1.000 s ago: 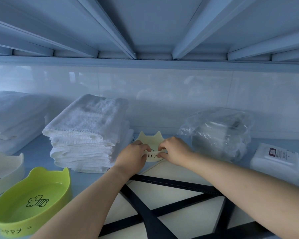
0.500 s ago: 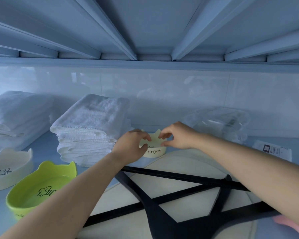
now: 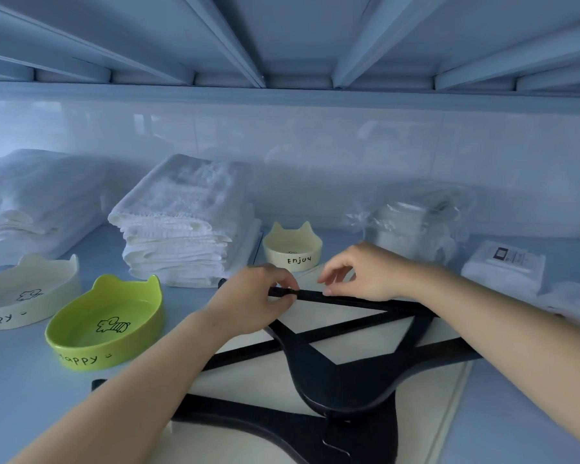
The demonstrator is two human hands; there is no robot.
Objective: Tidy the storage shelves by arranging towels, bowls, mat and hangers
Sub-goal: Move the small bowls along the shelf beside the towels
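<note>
Head view: left hand (image 3: 255,296) pinches the crossbar of the top black rigid coat hanger (image 3: 342,386), which lies on the cream flat mat (image 3: 429,406). Right hand (image 3: 365,272) fingertips touch it, grip unclear. Probably light, stiff, smooth: hold the bar near both ends.

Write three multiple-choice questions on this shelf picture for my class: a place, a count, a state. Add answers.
1. Where is the "Enjoy" bowl? A on the floor; B beside the towel stack; C in a drawer.
2. How many eared bowls show? A one; B three; C six.
3. The left hand: A grips the bar of a hanger; B holds a spoon; C hangs idle.
Answers: B, it stands right of the stack; B, it plus the wide cream bowl and the green bowl; A, it curls round the black bar.
</note>
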